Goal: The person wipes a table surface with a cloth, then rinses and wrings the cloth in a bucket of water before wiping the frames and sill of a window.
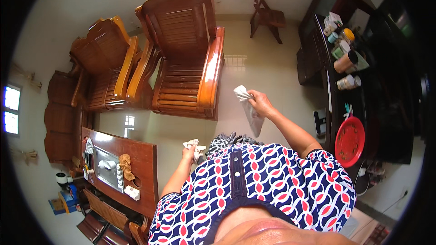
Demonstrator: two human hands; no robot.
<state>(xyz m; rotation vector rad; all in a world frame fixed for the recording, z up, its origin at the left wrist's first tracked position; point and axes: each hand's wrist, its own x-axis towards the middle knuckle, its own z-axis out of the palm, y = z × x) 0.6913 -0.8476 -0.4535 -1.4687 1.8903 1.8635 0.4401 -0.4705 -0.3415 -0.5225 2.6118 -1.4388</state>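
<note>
My right hand (pixel 261 104) is raised out in front of me, its fingers closed on a whitish-grey cloth (pixel 254 120). One bunched end of that cloth sticks out past my fingers, and the rest hangs down below. Lower and to the left, my left hand (pixel 187 153) grips a crumpled cream-white cloth (pixel 199 154) close to my body. Straight ahead of me stands a large wooden armchair (pixel 181 72) with a slatted seat and back; neither hand touches it.
A second wooden armchair (pixel 103 50) stands farther left. At the lower left, a wooden table (pixel 145 163) bears a tea tray (pixel 101 154) and brown crumpled paper (pixel 126 167). On the right, a dark cabinet (pixel 313 50) carries jars and a red round tray (pixel 349 141). A small wooden chair (pixel 268 17) stands by the far wall.
</note>
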